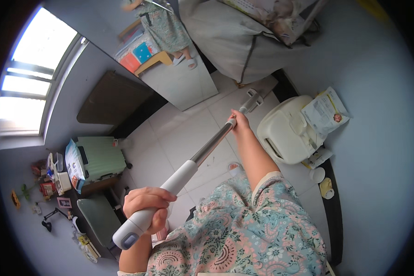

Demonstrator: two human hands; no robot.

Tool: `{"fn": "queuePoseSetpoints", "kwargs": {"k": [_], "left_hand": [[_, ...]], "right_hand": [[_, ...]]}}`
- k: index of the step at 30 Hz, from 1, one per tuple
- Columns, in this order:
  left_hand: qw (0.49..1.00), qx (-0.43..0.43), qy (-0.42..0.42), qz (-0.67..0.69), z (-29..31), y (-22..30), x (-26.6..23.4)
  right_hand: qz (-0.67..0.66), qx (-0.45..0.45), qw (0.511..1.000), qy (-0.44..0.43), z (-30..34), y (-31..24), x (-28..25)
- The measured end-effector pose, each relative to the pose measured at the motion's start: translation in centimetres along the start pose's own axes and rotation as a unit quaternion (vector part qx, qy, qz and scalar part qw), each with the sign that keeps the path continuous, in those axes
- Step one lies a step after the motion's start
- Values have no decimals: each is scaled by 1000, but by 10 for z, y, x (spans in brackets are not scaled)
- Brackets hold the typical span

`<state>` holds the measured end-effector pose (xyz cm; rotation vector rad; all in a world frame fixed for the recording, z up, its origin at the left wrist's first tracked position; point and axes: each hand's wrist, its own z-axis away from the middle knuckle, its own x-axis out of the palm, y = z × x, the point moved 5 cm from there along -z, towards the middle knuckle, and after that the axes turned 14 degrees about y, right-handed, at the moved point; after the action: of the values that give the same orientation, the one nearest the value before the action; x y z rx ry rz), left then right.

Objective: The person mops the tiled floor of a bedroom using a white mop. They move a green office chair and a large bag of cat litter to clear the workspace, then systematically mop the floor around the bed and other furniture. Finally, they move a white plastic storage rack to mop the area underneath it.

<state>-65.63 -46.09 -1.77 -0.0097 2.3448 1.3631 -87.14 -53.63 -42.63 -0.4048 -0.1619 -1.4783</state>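
Observation:
A long white-and-silver pole (211, 146) slants across the middle of the head view, from the lower left up to the right. Low on it, my left hand (149, 207) is closed around the thick white handle, whose rounded end (128, 239) has a small dark panel. Farther up, the fingers of my right hand (239, 120) wrap the pole near a white collar. Beyond that hand, the pole runs into a grey-white forked end piece (253, 97) over the tiled floor. I cannot tell what tool the pole belongs to.
On the right, a cream plastic seat-like item (283, 124) stands by the wall, with a white bag (325, 112) on it. Ahead are a big grey covered bundle (230, 41) and a mirror (188, 87). To the left stand a green suitcase (101, 156) and a chair (96, 218).

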Motion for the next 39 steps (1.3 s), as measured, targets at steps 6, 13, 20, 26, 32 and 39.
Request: {"fn": "queuePoseSetpoints", "kwargs": {"k": [6, 13, 20, 26, 32, 39], "left_hand": [[983, 100, -152, 31, -32, 9, 49], [941, 139, -309, 18, -16, 32, 36], [945, 121, -302, -36, 29, 71, -38], [946, 132, -283, -84, 96, 104, -102], [941, 161, -296, -22, 151, 128, -150], [885, 180, -425, 70, 199, 135, -185]], "right_hand": [[-127, 3, 991, -39, -12, -39, -10], [-137, -29, 989, -48, 23, -9, -46], [35, -7, 997, -73, 63, 90, -63], [103, 8, 992, -68, 118, 195, -97], [79, -41, 996, -21, 168, 254, -144], [92, -49, 995, -7, 199, 295, -199]]}}
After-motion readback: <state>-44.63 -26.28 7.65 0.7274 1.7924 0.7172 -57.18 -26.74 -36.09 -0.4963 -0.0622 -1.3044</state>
